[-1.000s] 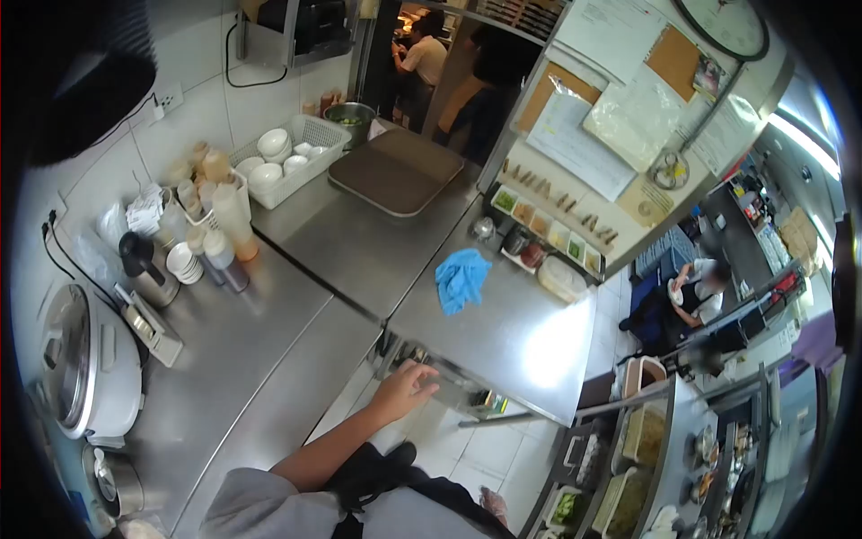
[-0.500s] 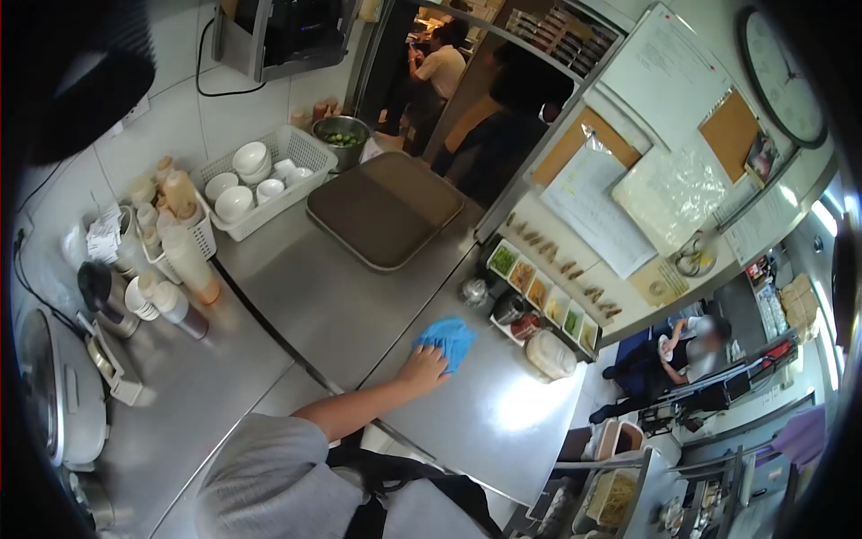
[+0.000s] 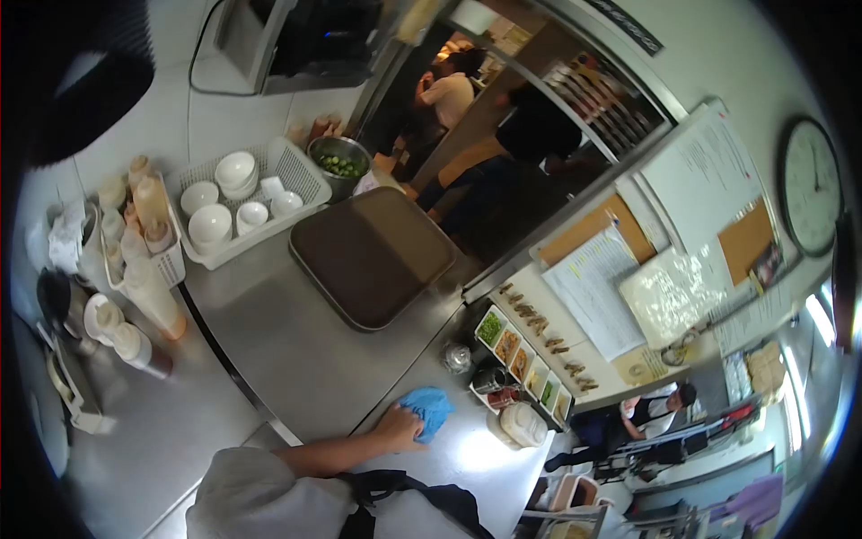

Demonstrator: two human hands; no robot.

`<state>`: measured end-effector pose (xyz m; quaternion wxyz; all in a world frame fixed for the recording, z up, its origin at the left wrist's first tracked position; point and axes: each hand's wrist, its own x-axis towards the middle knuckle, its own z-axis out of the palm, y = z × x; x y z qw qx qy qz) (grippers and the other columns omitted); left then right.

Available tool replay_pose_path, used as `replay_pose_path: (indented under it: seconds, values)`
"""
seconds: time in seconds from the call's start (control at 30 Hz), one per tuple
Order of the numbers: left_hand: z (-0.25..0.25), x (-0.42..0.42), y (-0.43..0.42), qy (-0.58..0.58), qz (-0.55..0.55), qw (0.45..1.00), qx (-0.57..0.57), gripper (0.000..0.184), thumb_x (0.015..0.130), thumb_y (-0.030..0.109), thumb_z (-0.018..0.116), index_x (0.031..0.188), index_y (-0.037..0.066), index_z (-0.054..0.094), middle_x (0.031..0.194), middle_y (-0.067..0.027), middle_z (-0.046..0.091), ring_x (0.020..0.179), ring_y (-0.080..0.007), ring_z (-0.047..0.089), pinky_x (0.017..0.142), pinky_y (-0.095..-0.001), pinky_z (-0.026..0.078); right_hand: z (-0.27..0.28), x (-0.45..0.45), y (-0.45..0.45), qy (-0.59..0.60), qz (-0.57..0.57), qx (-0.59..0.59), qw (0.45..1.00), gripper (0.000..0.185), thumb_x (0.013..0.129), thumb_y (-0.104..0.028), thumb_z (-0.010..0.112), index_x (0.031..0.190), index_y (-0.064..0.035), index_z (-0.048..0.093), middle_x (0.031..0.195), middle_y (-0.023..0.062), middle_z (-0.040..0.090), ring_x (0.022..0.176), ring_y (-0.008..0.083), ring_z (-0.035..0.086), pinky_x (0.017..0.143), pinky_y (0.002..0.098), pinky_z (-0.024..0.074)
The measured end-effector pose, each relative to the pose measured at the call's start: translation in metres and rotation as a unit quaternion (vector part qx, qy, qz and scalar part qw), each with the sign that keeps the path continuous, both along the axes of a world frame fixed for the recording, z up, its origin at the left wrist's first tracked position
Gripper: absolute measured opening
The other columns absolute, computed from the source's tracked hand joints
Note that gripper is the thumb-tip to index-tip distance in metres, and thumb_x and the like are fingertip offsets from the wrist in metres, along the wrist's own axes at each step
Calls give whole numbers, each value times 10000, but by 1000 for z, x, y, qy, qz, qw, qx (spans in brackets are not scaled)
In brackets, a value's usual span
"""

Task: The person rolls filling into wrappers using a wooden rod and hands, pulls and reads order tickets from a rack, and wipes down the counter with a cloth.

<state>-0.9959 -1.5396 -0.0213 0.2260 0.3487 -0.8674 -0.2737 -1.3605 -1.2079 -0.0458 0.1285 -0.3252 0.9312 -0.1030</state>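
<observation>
My left hand (image 3: 400, 428) is closed over a bunched blue cloth (image 3: 425, 414) and presses it onto the steel counter (image 3: 296, 359). The left arm reaches across from a grey sleeve at the bottom of the view. Just beyond the cloth stand a small clear-lidded jar (image 3: 456, 357) and a white-lidded tub (image 3: 523, 424). A brown tray (image 3: 359, 269) lies flat on the counter farther back, apart from the hand. My right hand is out of view.
A white basket (image 3: 301, 202) of bowls and a metal pot of green pieces (image 3: 339, 166) line the wall. Squeeze bottles (image 3: 148, 287) stand at left. A row of garnish containers (image 3: 525, 364) edges the counter's right side. A co-worker (image 3: 642, 418) stands farther right; people are beyond the opening.
My view has turned and shifted, so the counter things sit lower. My left hand stays on the cloth, at nearly the same place beside the jar. The cloth looks more bunched.
</observation>
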Motion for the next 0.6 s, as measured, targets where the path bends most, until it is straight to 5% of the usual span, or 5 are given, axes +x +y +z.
replay_pose_path:
  seconds: [0.23,0.37,0.6]
  values:
    - [-30,-18,15,94,113,988,-36,353,738,307,802,964,127,600,908,-41,646,955,-256,600,889,-454,395,59,-33,-10,39,1,3,999,494,963,-503,526,1004,-44,705,912,215,705,858,365,673,772,473,504]
    - [-28,-19,5,67,116,991,-17,266,794,337,751,918,132,635,813,-55,673,831,-245,624,848,-421,413,88,-35,-16,58,-14,0,998,537,971,-515,517,963,-19,724,894,221,705,844,366,672,768,469,498]
    - [-27,-6,0,240,106,962,77,307,852,384,697,729,102,684,717,-108,664,758,-281,629,845,-425,444,117,-21,-22,84,-42,21,995,538,972,-513,523,949,-16,730,885,206,708,833,355,671,758,447,501]
